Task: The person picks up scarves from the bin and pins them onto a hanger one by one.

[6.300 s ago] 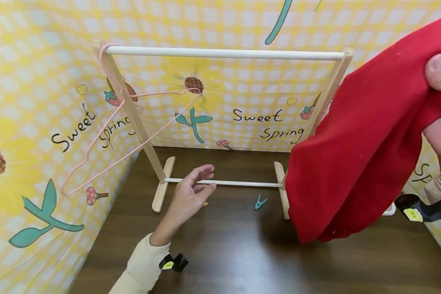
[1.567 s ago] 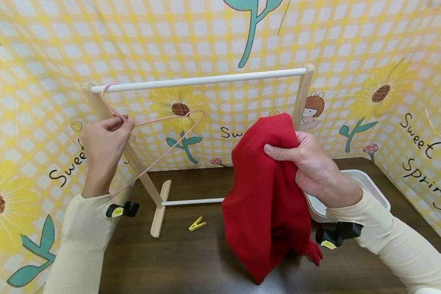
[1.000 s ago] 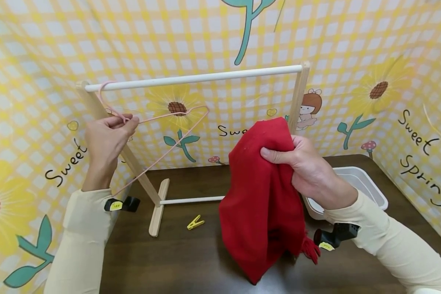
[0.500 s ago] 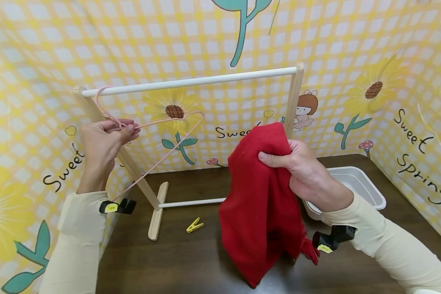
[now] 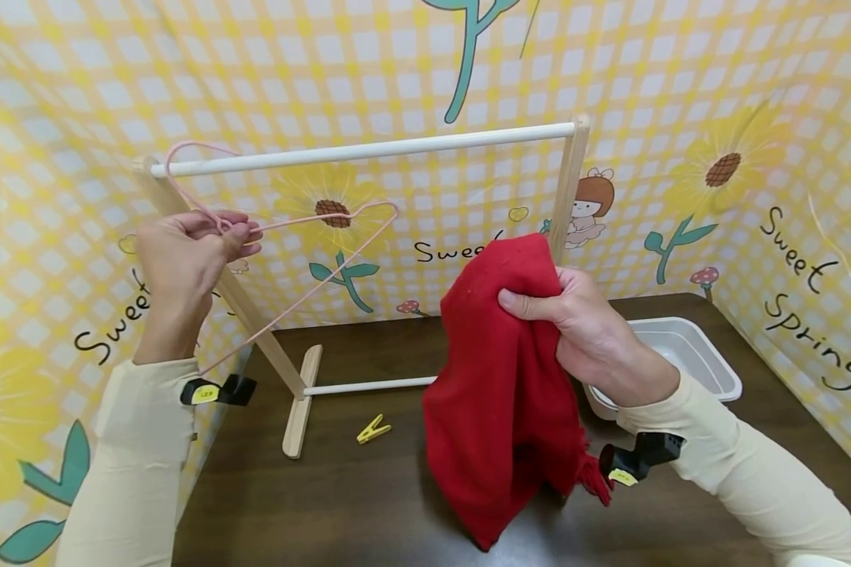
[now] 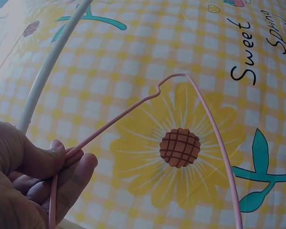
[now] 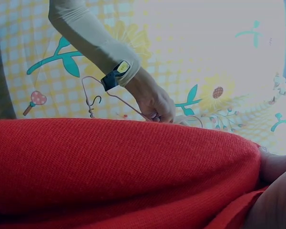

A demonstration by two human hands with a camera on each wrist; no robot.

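My left hand (image 5: 187, 264) pinches a pink wire clothes hanger (image 5: 305, 219) at its neck, below the hook. The hook rises over the left end of the white top rail (image 5: 397, 148), its top showing above the rail. In the left wrist view, thumb and fingers (image 6: 76, 164) close around the wire. My right hand (image 5: 603, 335) grips a red fringed scarf (image 5: 492, 378) near its folded top, the thumb lying in front. The scarf drapes down over the tabletop, hiding part of the rack's right side. In the right wrist view, red cloth (image 7: 124, 167) fills the lower half.
The wooden rack's left post (image 5: 258, 315) stands on a flat foot (image 5: 301, 409), with a thin white lower bar (image 5: 372, 386). A yellow clothespin (image 5: 373, 429) lies on the dark table (image 5: 312, 504). A white plastic tray (image 5: 726, 386) sits behind my right wrist. Patterned cloth walls surround everything.
Earlier my left hand was empty and the hanger hung alone; it then took the hanger's neck, and lately the hook has lifted. The scarf came from the right to the middle.
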